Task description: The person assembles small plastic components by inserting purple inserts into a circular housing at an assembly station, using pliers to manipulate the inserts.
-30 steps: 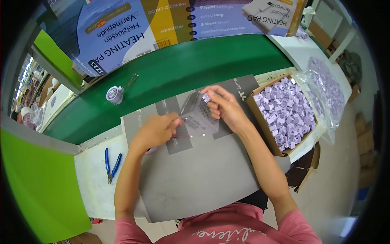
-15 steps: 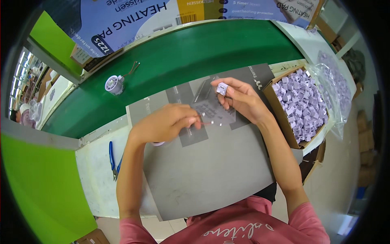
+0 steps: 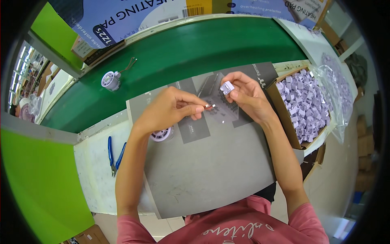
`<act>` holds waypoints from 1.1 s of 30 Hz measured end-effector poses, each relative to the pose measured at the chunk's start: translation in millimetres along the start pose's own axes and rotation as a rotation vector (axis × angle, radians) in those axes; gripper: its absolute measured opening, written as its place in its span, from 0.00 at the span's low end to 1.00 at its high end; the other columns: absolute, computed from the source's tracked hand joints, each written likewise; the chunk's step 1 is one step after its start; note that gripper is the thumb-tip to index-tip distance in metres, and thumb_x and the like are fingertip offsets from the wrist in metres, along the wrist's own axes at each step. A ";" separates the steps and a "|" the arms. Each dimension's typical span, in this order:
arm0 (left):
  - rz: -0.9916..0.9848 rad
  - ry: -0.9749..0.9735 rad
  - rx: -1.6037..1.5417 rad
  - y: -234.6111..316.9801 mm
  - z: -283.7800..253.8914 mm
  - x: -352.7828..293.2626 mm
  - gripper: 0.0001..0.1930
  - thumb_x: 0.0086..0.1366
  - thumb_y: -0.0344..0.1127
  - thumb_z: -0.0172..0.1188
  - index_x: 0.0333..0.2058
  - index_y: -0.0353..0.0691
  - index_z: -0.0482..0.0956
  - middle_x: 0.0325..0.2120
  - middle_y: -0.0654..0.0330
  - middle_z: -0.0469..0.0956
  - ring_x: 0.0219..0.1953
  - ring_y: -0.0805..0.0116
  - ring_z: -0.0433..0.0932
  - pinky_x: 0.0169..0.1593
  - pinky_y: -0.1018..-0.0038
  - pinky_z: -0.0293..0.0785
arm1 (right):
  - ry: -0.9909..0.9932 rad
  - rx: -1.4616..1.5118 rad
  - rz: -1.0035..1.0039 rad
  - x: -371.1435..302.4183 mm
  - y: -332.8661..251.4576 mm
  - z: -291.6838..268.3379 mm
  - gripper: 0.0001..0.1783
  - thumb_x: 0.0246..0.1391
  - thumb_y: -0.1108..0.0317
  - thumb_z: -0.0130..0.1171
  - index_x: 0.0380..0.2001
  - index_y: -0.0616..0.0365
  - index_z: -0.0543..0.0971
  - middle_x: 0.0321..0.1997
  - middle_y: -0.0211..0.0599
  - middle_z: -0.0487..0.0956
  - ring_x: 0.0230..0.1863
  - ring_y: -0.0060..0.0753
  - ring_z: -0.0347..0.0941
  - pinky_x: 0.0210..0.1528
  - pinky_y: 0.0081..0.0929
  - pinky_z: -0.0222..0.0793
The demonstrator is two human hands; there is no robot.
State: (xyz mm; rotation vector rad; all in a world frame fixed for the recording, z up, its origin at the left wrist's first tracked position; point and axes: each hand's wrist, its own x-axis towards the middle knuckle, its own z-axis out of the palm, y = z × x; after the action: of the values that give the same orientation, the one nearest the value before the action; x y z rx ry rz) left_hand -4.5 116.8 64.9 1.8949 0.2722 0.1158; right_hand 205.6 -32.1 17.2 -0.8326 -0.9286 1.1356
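Between the thumb and fingers of my left hand [image 3: 168, 107] is a pair of thin red and dark wires [image 3: 209, 107] with small pale tips. My right hand [image 3: 254, 99] pinches a small white plastic block [image 3: 227, 87] with an open face, a short way to the right of the wire ends and apart from them. Partly hidden by my left forearm, a round white plastic part [image 3: 161, 134] with slots lies on the grey cardboard sheet [image 3: 211, 171]. Whether the wires run to that part cannot be seen.
A cardboard box [image 3: 287, 116] heaped with similar white blocks stands at the right, beside a clear plastic bag [image 3: 335, 101]. Blue-handled cutters [image 3: 110, 152] lie at the left. Beyond, a green belt [image 3: 183, 44] carries another round white part [image 3: 110, 81] with wires.
My left hand has risen slightly and holds the wire ends up near the block, uncovering more of the round part. My right hand has shifted a little right, still pinching the block.
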 end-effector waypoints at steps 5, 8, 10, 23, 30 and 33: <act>-0.081 0.111 -0.052 -2.1 1.7 -0.5 0.08 0.68 0.32 0.62 0.38 0.32 0.83 0.25 0.60 0.83 0.25 0.80 0.77 0.29 0.83 0.70 | 0.092 0.023 0.015 0.9 -2.9 10.0 0.21 0.52 0.73 0.68 0.50 0.62 0.76 0.47 0.30 0.75 0.40 0.17 0.71 0.42 0.18 0.68; -0.113 0.121 -0.064 5.3 1.0 0.1 0.09 0.68 0.34 0.62 0.35 0.32 0.80 0.25 0.60 0.83 0.26 0.82 0.76 0.26 0.84 0.66 | 0.091 -0.200 -0.102 1.5 3.5 7.2 0.22 0.48 0.74 0.72 0.47 0.60 0.79 0.45 0.29 0.76 0.37 0.16 0.70 0.37 0.18 0.67; -0.161 0.134 -0.091 10.9 0.5 0.6 0.09 0.68 0.32 0.61 0.34 0.30 0.80 0.25 0.57 0.84 0.29 0.75 0.81 0.37 0.80 0.77 | 0.170 -0.715 -0.247 0.0 5.5 8.5 0.21 0.43 0.75 0.75 0.44 0.57 0.81 0.41 0.27 0.78 0.33 0.17 0.68 0.34 0.19 0.66; -0.108 0.124 -0.050 -2.5 0.9 2.0 0.09 0.68 0.34 0.62 0.37 0.32 0.80 0.23 0.63 0.81 0.28 0.83 0.76 0.34 0.85 0.69 | 0.207 -0.945 -0.434 0.5 7.3 18.7 0.22 0.42 0.76 0.74 0.44 0.54 0.83 0.38 0.31 0.79 0.26 0.20 0.69 0.27 0.20 0.66; -0.096 0.137 -0.074 -4.0 0.9 2.6 0.09 0.68 0.35 0.62 0.36 0.32 0.80 0.27 0.63 0.81 0.30 0.81 0.78 0.36 0.83 0.71 | 0.173 -0.730 -0.391 0.7 8.9 14.8 0.19 0.45 0.76 0.71 0.44 0.54 0.84 0.43 0.32 0.79 0.27 0.16 0.69 0.26 0.17 0.66; -0.114 0.116 -0.078 -4.7 -0.5 2.3 0.10 0.68 0.35 0.63 0.37 0.32 0.79 0.29 0.63 0.81 0.32 0.79 0.80 0.38 0.82 0.74 | 0.193 -0.814 -0.410 -0.5 8.8 16.3 0.20 0.45 0.77 0.71 0.45 0.54 0.83 0.42 0.32 0.79 0.25 0.18 0.69 0.25 0.18 0.65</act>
State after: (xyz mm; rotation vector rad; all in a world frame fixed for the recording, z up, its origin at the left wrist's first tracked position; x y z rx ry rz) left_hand -3.0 119.3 60.5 1.7941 0.4477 0.1574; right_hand 187.4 -29.4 15.6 -1.2953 -1.3418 0.2853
